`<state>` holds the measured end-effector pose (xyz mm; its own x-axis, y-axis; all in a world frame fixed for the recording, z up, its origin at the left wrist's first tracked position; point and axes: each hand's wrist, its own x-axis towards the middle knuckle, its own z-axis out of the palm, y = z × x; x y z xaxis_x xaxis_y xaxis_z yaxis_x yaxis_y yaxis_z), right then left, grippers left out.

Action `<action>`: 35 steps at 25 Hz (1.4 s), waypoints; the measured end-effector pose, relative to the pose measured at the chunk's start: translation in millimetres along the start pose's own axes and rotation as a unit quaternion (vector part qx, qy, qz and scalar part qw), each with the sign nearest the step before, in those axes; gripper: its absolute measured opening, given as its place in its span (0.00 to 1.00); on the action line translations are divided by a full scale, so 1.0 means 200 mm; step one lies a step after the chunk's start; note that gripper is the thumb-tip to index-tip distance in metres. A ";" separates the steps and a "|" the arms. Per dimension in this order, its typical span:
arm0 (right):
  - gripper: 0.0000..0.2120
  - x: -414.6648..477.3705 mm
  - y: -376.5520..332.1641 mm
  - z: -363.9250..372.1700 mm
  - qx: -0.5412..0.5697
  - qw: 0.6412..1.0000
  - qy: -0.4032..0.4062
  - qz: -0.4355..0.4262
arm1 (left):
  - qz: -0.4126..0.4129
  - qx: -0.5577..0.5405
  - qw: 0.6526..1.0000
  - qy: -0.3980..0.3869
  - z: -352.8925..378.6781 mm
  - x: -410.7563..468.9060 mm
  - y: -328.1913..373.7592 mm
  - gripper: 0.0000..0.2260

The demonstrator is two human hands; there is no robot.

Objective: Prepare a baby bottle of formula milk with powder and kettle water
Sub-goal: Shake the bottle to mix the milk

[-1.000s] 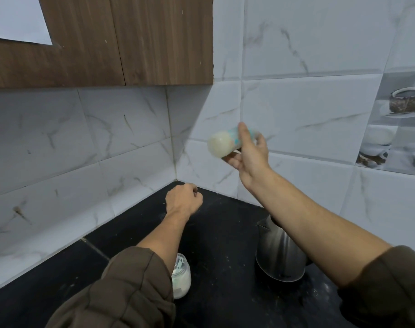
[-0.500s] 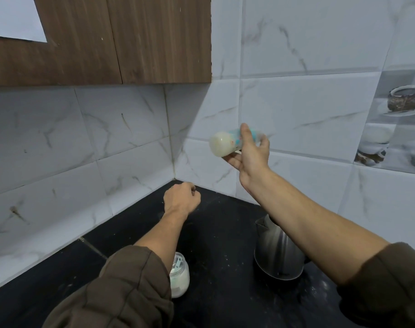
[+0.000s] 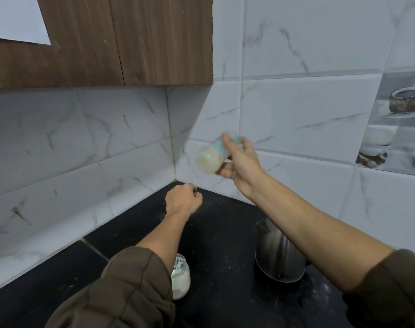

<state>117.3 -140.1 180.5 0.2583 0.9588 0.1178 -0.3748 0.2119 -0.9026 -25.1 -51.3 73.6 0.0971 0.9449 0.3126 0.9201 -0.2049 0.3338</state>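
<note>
A corner is formed by two walls clad in white marble-look tiles. The left wall (image 3: pixel 59 138) is shaded, while the right wall (image 3: pixel 296 102) is lit more brightly. A wood-grain cabinet (image 3: pixel 130 39) is hung high on the left wall, and a white sheet (image 3: pixel 14 17) is fixed at its upper left. Picture tiles (image 3: pixel 396 119) showing cups are set at the far right. Below, a black bench (image 3: pixel 225 245) is seen, speckled with pale dust and crossed by one seam (image 3: pixel 92 247) on the left.
</note>
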 end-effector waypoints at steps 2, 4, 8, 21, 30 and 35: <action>0.31 -0.05 0.04 0.01 -0.072 0.994 -0.084 -0.004 | -0.010 -0.002 1.000 -0.004 -0.01 -0.01 0.01 0.11; 0.31 -0.03 0.03 0.00 -0.030 0.998 -0.055 -0.016 | 0.000 -0.004 1.000 -0.003 0.00 -0.01 0.00 0.12; 0.27 0.03 -0.01 -0.02 0.080 0.996 0.043 -0.006 | 0.004 -0.004 1.000 0.002 -0.02 -0.01 -0.01 0.14; 0.32 -0.03 0.02 -0.06 -0.050 0.996 -0.064 0.022 | -0.005 -0.001 1.000 -0.005 -0.04 -0.04 0.02 0.11; 0.25 -0.02 0.02 -0.07 -0.021 0.999 -0.014 0.021 | -0.009 -0.010 1.000 -0.002 -0.06 -0.05 0.01 0.13; 0.31 -0.01 0.02 -0.06 -0.005 1.000 -0.029 0.006 | -0.008 -0.013 1.000 0.001 -0.08 -0.04 0.04 0.12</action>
<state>125.2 -143.3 171.7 0.2014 0.9709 0.1298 -0.3690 0.1979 -0.9081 -25.1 -65.0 87.0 0.0820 0.9476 0.3086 0.9117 -0.1965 0.3609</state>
